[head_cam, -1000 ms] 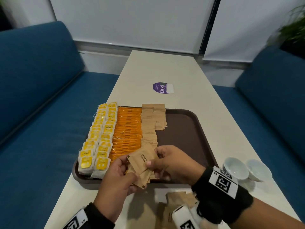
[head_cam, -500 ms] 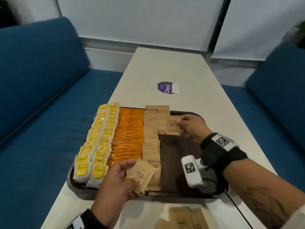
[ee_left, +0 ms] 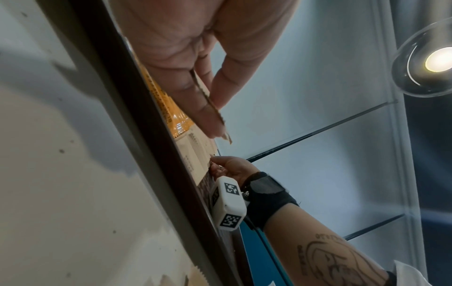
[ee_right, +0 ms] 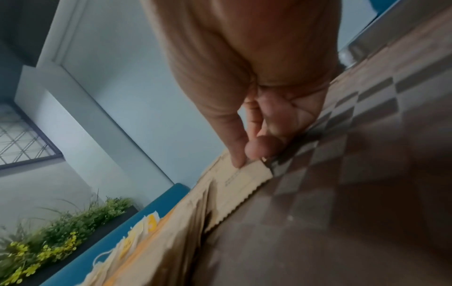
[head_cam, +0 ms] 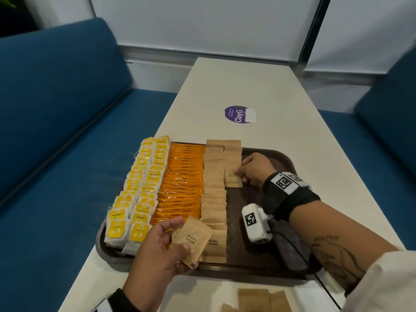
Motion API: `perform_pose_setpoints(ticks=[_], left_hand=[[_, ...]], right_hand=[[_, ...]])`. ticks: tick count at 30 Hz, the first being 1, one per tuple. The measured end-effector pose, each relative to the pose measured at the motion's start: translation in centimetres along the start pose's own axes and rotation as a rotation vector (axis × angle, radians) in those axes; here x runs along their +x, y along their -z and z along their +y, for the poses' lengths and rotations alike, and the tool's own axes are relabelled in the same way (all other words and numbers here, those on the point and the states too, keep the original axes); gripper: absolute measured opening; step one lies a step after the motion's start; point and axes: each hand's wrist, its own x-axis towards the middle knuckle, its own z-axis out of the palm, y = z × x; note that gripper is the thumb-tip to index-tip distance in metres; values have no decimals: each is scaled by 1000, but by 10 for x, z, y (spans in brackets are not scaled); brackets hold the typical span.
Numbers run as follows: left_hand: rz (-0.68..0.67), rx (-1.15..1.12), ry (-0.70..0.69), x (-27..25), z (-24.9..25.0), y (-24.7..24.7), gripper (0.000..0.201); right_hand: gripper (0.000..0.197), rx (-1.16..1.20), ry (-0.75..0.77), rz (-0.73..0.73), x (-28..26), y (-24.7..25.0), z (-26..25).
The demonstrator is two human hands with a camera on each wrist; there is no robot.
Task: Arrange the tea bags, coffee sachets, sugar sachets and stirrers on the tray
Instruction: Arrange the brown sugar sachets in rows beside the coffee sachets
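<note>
A person is laying out a refreshment tray (head_cam: 290, 158) on a long white table (head_cam: 247, 82), and most of the stock is already sitting in rows. The right hand (head_cam: 255, 170) is pinching a brown sugar sachet (head_cam: 233, 180) between thumb and fingertips (ee_right: 238, 160) and setting it down at the near end of a short second sugar row, its far edge overlapping the sachets beyond the grip. The left hand (head_cam: 157, 246) is holding a small fan of spare sugar sachets (head_cam: 191, 239), thumb on top and fingers underneath, just above the tray's near rim.

To the left of that grip, tea bags (head_cam: 139, 192) are filling two columns along the tray's left edge, with orange coffee sachets (head_cam: 182, 183) in one long overlapping column beside them. A full column of sugar sachets (head_cam: 213, 199) is running directly beyond the left hand's fan. To the right of the right hand's grip, bare brown tray is showing.

Judging by the layout, tea and coffee are done and sugar is well under way: the second sugar row is only partly laid, and more loose sachets (head_cam: 254, 299) are waiting on the table below the left wrist. No stirrers are appearing in any view, so that part is apparently still to come.
</note>
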Motion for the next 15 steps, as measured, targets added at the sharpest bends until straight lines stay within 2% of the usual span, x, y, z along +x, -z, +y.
perform_pose_setpoints(ticks=[4, 6, 9, 13, 15], left_hand=[[-6, -12, -14, -6, 3, 0, 41], [-16, -15, -23, -11, 5, -1, 40], [-26, -16, -54, -18, 5, -3, 38], [-55, -4, -102, -27, 4, -8, 39], [-76, 16, -127, -33, 3, -9, 39]], right_hand=[[19, 145, 30, 57, -18, 13, -6], [20, 111, 94, 16, -39, 21, -11], [17, 44, 197, -160, -87, 23, -13], [24, 164, 138, -511, -152, 4, 3], [24, 201, 124, -576, -169, -6, 14]])
